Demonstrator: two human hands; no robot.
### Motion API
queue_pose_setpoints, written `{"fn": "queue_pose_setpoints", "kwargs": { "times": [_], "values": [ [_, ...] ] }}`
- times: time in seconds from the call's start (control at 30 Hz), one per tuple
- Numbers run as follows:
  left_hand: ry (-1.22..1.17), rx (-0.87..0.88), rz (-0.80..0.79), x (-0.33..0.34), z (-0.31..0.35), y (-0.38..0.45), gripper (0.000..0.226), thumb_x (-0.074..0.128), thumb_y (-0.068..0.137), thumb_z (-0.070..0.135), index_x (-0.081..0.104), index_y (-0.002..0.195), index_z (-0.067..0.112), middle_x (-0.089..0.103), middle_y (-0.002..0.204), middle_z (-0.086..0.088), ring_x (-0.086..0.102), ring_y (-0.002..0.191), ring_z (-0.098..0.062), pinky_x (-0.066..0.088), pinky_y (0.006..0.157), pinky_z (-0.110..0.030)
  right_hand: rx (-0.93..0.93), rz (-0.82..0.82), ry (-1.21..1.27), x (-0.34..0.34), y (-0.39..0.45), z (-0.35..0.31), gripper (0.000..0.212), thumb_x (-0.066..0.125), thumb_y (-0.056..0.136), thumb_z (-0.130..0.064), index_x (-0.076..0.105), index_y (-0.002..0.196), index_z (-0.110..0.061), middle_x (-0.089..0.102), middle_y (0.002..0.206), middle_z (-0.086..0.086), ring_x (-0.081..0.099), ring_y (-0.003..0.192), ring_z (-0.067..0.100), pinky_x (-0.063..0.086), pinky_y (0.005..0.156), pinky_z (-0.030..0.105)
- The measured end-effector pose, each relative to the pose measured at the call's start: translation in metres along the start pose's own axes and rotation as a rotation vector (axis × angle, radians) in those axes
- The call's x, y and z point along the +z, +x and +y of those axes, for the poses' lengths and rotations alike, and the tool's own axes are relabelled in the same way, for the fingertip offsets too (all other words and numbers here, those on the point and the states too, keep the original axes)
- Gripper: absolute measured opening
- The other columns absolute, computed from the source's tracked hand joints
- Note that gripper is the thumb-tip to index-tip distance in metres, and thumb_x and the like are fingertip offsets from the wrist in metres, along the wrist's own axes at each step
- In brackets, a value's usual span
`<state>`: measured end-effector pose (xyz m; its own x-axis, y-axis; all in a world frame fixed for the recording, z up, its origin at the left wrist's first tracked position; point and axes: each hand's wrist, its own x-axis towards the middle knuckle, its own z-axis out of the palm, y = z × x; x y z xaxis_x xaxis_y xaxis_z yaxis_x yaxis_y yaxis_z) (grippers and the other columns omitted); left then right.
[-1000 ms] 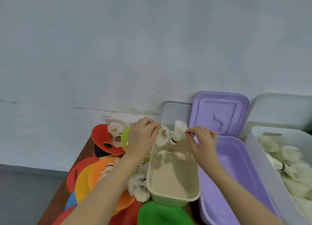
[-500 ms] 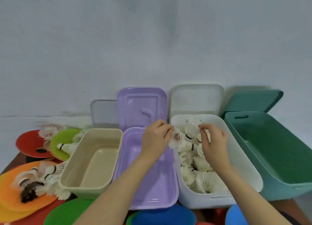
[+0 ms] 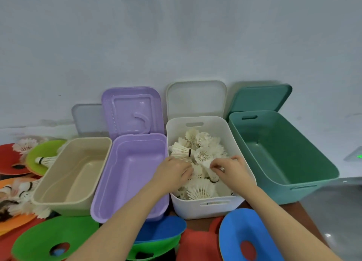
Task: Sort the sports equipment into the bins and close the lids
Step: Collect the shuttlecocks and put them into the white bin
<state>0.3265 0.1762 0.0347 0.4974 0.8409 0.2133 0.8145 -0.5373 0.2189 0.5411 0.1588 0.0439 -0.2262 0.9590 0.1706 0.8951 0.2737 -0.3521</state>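
Observation:
A white bin [image 3: 203,204] stands third from the left and holds a pile of white feather shuttlecocks [image 3: 199,190]. Both my hands are down inside it, on top of the pile. My left hand [image 3: 172,172] has its fingers curled round a shuttlecock at the pile's left side. My right hand [image 3: 233,170] pinches another shuttlecock [image 3: 207,162] between thumb and fingers. The beige bin [image 3: 74,170], purple bin [image 3: 129,174] and green bin [image 3: 284,162] hold nothing. All four lids lean on the wall behind: grey [image 3: 88,117], purple [image 3: 133,111], white [image 3: 195,100], green [image 3: 258,98].
Loose shuttlecocks [image 3: 46,159] lie on red, green and orange discs at the left. More flat discs lie in front of the bins: green [image 3: 49,239], red [image 3: 195,243], blue [image 3: 246,239]. The table's right edge runs just past the green bin.
My view swung right from the disc pile to the row of bins. Both hands carried shuttlecocks across the beige and purple bins and lowered them into the white bin.

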Motion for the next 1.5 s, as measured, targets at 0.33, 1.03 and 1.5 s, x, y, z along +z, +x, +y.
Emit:
{"fn": "queue_pose_setpoints", "kwargs": {
  "times": [0.33, 1.03, 1.5],
  "values": [
    [0.051, -0.143, -0.060, -0.016, 0.013, -0.031, 0.049, 0.025, 0.099, 0.040, 0.032, 0.143, 0.020, 0.028, 0.151, 0.002, 0.023, 0.139, -0.014, 0.009, 0.110, -0.029, -0.030, 0.030, -0.125, 0.003, -0.016, -0.010, 0.030, 0.045, 0.095, -0.038, 0.058, 0.123, -0.034, 0.057, 0.124, -0.015, 0.046, 0.120, 0.009, 0.011, 0.095, 0.028],
    [0.070, -0.322, 0.016, -0.102, -0.089, -0.217, 0.044, 0.039, 0.079, 0.036, 0.069, 0.103, 0.014, 0.069, 0.101, -0.002, 0.067, 0.088, -0.022, 0.051, 0.077, -0.036, -0.184, 0.125, 0.046, 0.070, -0.037, -0.213, 0.031, 0.046, 0.087, -0.029, 0.068, 0.106, -0.019, 0.068, 0.100, -0.002, 0.062, 0.097, 0.024, 0.023, 0.079, 0.029],
    [0.105, -0.524, 0.061, -0.138, -0.231, -0.323, 0.055, 0.028, 0.085, 0.042, 0.063, 0.114, 0.013, 0.063, 0.116, -0.004, 0.058, 0.107, -0.029, 0.041, 0.089, -0.044, -0.274, -0.012, 0.171, 0.146, 0.007, -0.376, 0.028, 0.050, 0.090, -0.029, 0.064, 0.113, -0.023, 0.063, 0.110, -0.005, 0.054, 0.110, 0.017, 0.019, 0.083, 0.024]
  ]
}}
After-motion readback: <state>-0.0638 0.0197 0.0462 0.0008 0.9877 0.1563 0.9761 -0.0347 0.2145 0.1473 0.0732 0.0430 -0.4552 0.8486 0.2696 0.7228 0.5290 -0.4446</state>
